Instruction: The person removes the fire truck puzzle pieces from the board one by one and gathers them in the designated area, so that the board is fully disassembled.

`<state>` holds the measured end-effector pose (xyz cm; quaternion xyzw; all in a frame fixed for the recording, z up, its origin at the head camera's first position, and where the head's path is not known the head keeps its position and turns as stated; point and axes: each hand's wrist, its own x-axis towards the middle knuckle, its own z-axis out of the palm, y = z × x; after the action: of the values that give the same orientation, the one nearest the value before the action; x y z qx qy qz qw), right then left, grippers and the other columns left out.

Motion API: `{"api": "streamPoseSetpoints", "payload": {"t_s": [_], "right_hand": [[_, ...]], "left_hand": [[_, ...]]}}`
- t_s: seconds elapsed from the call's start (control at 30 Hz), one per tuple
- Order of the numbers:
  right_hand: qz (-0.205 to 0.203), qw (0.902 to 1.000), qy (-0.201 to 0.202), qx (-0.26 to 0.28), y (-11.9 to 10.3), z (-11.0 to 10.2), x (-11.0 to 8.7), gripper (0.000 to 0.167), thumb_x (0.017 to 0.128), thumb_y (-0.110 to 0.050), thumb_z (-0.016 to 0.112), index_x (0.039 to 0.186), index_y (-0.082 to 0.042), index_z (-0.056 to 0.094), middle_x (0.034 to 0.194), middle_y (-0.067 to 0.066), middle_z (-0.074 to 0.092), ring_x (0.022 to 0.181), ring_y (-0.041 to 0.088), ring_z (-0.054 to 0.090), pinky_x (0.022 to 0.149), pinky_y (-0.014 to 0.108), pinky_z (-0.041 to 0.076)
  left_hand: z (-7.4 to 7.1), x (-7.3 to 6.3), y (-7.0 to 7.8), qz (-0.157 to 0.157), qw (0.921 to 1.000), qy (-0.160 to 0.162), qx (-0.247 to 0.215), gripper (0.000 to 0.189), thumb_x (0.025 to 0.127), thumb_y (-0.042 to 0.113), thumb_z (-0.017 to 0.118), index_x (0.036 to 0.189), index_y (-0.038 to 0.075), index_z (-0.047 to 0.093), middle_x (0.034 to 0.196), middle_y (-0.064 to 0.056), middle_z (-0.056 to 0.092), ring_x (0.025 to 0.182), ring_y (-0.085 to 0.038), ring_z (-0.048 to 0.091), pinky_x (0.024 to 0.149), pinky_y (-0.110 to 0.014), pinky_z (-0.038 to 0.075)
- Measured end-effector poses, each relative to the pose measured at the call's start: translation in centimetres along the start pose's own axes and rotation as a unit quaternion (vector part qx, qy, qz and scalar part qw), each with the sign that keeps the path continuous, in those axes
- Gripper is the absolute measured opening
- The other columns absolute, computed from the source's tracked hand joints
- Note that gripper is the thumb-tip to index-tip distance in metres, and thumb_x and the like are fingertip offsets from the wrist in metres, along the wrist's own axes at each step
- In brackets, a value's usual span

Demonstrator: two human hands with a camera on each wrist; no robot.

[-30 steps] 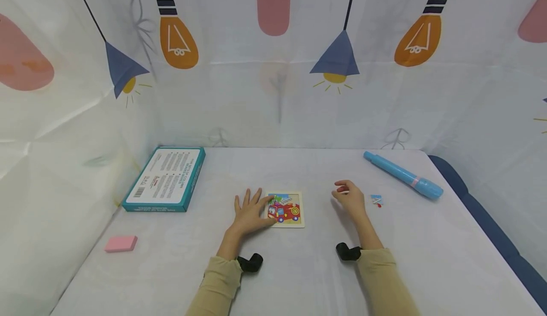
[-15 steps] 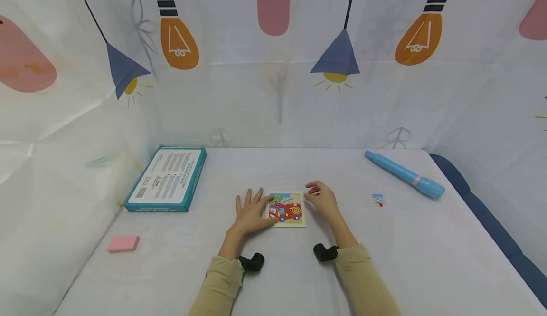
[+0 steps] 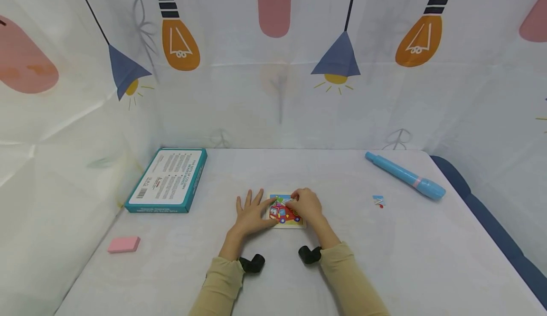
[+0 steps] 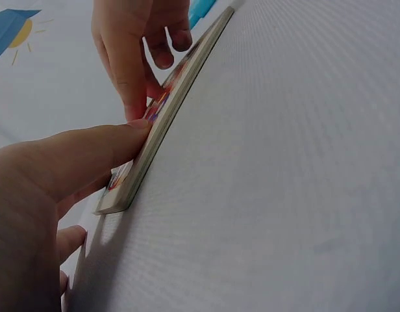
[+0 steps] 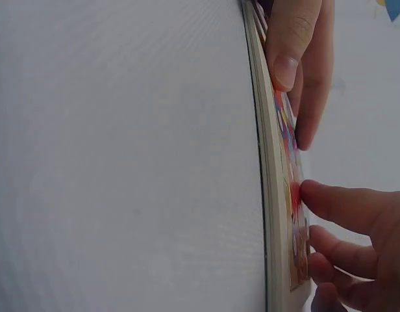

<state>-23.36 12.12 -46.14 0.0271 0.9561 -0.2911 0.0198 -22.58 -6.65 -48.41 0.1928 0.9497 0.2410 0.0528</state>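
A small jigsaw puzzle (image 3: 282,213) of a red fire engine lies in a pale frame on the table. My left hand (image 3: 249,218) rests at its left side, fingers spread, with the thumb (image 4: 132,127) and index finger pressing on the board. My right hand (image 3: 308,205) is over the puzzle's upper right part. Its thumb (image 5: 336,201) and bent fingers pinch at the picture's surface, around a puzzle piece that they mostly hide. Another puzzle piece (image 3: 378,201), blue with a bit of red, lies loose to the right.
A teal-edged box (image 3: 168,178) lies at the back left, with a pink block (image 3: 124,244) in front of it. Toward the back right lies a light blue pen-shaped case (image 3: 406,175). A patterned white curtain (image 3: 239,102) hangs behind the white table (image 3: 273,278).
My right hand has moved left from beside the loose piece onto the puzzle's upper right part. My left hand has stayed in place on the board.
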Motion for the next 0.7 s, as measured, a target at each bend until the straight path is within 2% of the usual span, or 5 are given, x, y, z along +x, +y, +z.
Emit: {"api": "streamPoseSetpoints", "payload": {"t_s": [0.13,0.33,0.57,0.7], "right_hand": [[0.002,0.9999,-0.003,0.014,-0.2,0.1,0.0,0.03,0.077,-0.028,0.074,0.093,-0.004,0.064,0.08,0.005,0.055,0.07,0.017,0.05,0.06,0.029,0.042],[0.004,0.9968,-0.002,0.08,-0.1,0.1,0.2,0.026,0.079,-0.023,0.072,0.093,-0.005,0.06,0.083,0.005,0.06,0.074,0.018,0.055,0.066,0.033,0.046],[0.031,0.9813,0.008,0.19,0.7,-0.3,0.4,0.028,0.08,-0.016,0.07,0.104,-0.006,0.06,0.089,0.01,0.063,0.079,0.021,0.059,0.068,0.034,0.049],[0.054,0.9755,0.018,0.213,1.6,-1.3,0.5,0.029,0.081,-0.014,0.069,0.107,-0.005,0.061,0.091,0.013,0.063,0.082,0.024,0.059,0.066,0.032,0.049]], "left_hand": [[0.0,0.0,0.0,-0.002,1.0,-0.001,0.005,0.067,0.076,0.052,0.065,0.135,0.026,0.049,0.151,-0.013,0.024,0.138,-0.043,0.006,0.104,-0.065,-0.005],[0.1,0.1,-0.1,-0.006,0.9999,-0.002,0.008,0.067,0.076,0.053,0.064,0.135,0.027,0.048,0.151,-0.012,0.024,0.139,-0.042,0.005,0.104,-0.064,-0.006],[0.1,0.1,0.0,-0.005,1.0,-0.002,0.004,0.066,0.076,0.052,0.064,0.134,0.025,0.049,0.151,-0.013,0.025,0.138,-0.043,0.006,0.104,-0.064,-0.005],[0.2,0.2,0.0,-0.007,1.0,-0.001,0.001,0.066,0.075,0.052,0.064,0.134,0.025,0.05,0.151,-0.013,0.025,0.138,-0.043,0.006,0.104,-0.064,-0.005]]}}
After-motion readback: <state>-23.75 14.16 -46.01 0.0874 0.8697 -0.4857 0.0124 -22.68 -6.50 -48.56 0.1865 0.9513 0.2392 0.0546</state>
